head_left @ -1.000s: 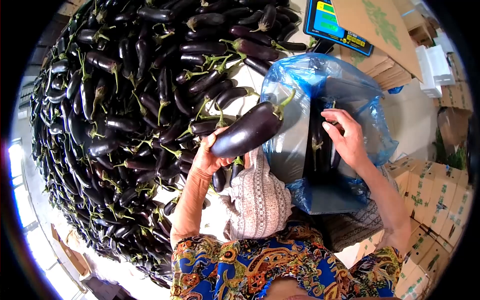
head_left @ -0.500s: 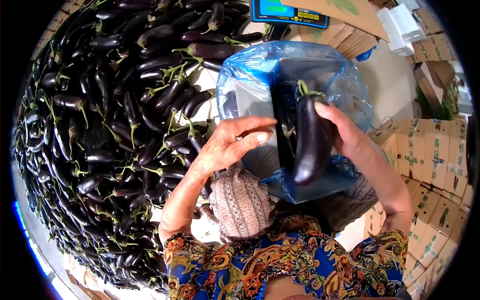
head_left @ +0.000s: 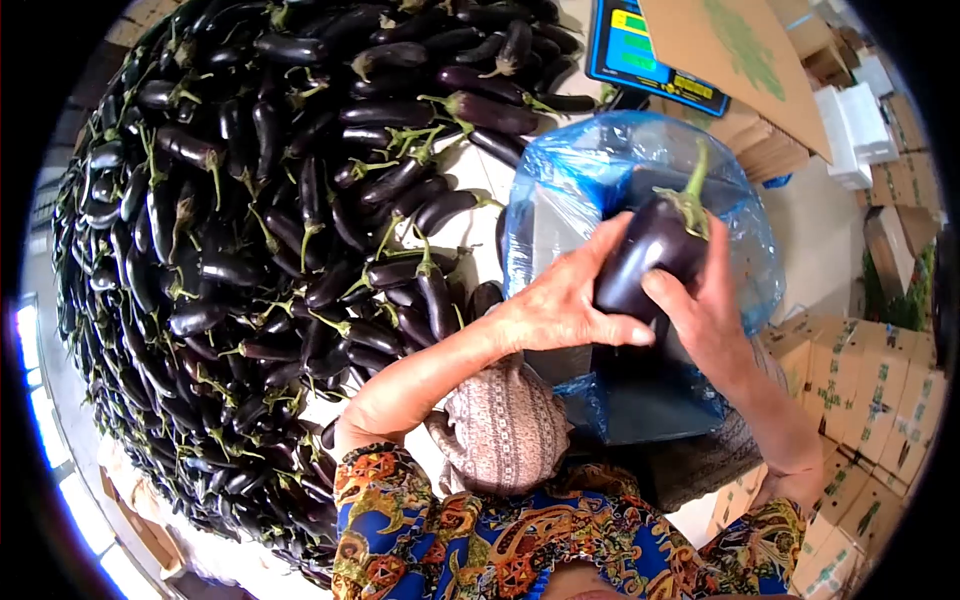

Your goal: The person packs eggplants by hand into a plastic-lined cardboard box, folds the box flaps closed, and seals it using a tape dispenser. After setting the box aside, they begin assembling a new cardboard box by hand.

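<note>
Both my hands hold one large, glossy dark purple eggplant (head_left: 650, 258), its green stem pointing up and to the right. My left hand (head_left: 565, 300) grips it from the left, thumb across its lower part. From the right, my right hand (head_left: 705, 305) wraps round it with the thumb on its front. Below and around the eggplant is an open container lined with a blue plastic bag (head_left: 570, 150). The bag's inside is mostly hidden by my hands and the eggplant.
A big heap of eggplants (head_left: 250, 270) spreads over the floor to the left. Beyond the bag stand a blue digital scale (head_left: 650, 65) and flat cardboard (head_left: 745, 60). Stacked cartons (head_left: 860, 400) fill the right side, with white boxes (head_left: 850, 130) behind them.
My left hand has moved right and taken hold of the eggplant, which only my right hand held before. The eggplant is now tilted, stem to the right. The view has shifted left.
</note>
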`<state>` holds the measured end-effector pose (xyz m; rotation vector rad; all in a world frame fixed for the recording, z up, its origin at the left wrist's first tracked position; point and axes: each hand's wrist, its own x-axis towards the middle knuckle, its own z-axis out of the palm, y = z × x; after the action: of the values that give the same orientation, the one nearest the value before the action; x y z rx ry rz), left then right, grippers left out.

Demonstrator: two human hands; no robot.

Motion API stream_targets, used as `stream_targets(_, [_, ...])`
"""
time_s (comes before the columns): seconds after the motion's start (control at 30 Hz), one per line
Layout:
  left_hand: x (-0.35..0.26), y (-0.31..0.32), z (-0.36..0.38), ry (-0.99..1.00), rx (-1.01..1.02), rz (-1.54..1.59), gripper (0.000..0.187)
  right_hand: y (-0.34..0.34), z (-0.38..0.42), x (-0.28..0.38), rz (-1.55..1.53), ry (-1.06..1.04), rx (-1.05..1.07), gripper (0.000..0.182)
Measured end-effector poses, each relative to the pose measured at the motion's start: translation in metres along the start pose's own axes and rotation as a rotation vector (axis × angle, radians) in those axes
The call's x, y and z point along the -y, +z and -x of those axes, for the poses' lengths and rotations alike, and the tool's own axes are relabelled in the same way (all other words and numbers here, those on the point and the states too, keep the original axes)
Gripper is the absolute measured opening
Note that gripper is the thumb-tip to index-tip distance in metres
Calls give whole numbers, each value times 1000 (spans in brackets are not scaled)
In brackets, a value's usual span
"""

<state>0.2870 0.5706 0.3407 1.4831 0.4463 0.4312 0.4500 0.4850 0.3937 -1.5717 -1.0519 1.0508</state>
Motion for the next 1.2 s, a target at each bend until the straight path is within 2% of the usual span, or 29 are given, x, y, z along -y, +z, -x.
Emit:
stream_targets(0.07, [-9, -19, 8, -90, -86, -124, 104, 7, -14, -12, -168, -34, 128, 55])
stream_targets(0.1, [-6, -31, 20, -35, -138, -243, 100, 1, -18, -16, -57, -1, 163, 50])
stream_targets(0.17, [16, -59, 52, -95, -242, -172, 100, -9, -22, -19, 67, 147, 146, 42])
stream_targets(0.2, [13, -70, 67, -194, -323, -30, 100, -13, -26, -31, 113, 236, 144, 45])
stream_targets(0.27, [52, -96, 103, -302, -512, -171, 98, -23, -31, -79, 467, 205, 210, 50])
stream_targets(0.33, [83, -115, 127, -451, -597, -329, 96, -11, -37, -104, 694, 342, 282, 60])
stream_targets(0.4, [112, -126, 145, -543, -566, -584, 94, -9, -43, -160, 911, 348, 245, 74])
stream_targets(0.47, [136, -135, 158, -609, -487, -589, 97, -4, -47, -154, 1011, 284, 268, 76])
stream_targets(0.5, [151, -137, 164, -654, -463, -696, 85, -4, -51, -148, 883, 443, 316, 78])
stream_targets(0.57, [173, -153, 165, -523, -506, -655, 73, -6, -62, -137, 609, 755, 389, 82])
stream_targets(0.6, [182, -162, 159, -455, -528, -635, 66, -9, -60, -140, 495, 789, 355, 83])
stream_targets(0.63, [181, -166, 142, -368, -680, -744, 42, -12, -55, -145, 382, 819, 323, 84])
stream_targets(0.67, [177, -177, 124, -243, -721, -792, 41, -13, -50, -149, 268, 848, 294, 86])
stream_targets(0.7, [171, -188, 103, -221, -753, -808, 36, -5, -45, -125, 247, 872, 314, 86])
stream_targets(0.73, [177, -206, 86, -176, -773, -868, 43, -16, -35, -137, 301, 745, 405, 83])
stream_targets(0.8, [179, -233, 43, -43, -805, -1060, 43, -7, -15, -121, 603, 777, 427, 88])
stream_targets(0.87, [185, -259, 4, 23, -774, -1218, 48, -15, 13, -173, 588, 709, 361, 94])
stream_targets(0.9, [190, -274, -12, 57, -718, -1293, 55, -11, 13, -168, 637, 689, 361, 94])
stream_targets(0.93, [195, -281, -28, 0, -731, -1409, 65, -7, 14, -162, 687, 669, 359, 94])
stream_targets(1.0, [214, -306, -53, -37, -652, -1637, 69, 1, 6, -139, 806, 672, 385, 94])
stream_targets(1.07, [210, -314, -64, -187, -522, -1796, 67, -5, -1, -124, 786, 589, 440, 96])
stream_targets(1.13, [202, -312, -77, -275, -502, -1895, 49, -9, -3, -125, 781, 531, 454, 97])
stream_targets(1.2, [204, -312, -81, -285, -436, -1935, 43, -10, 1, -129, 788, 511, 432, 98])
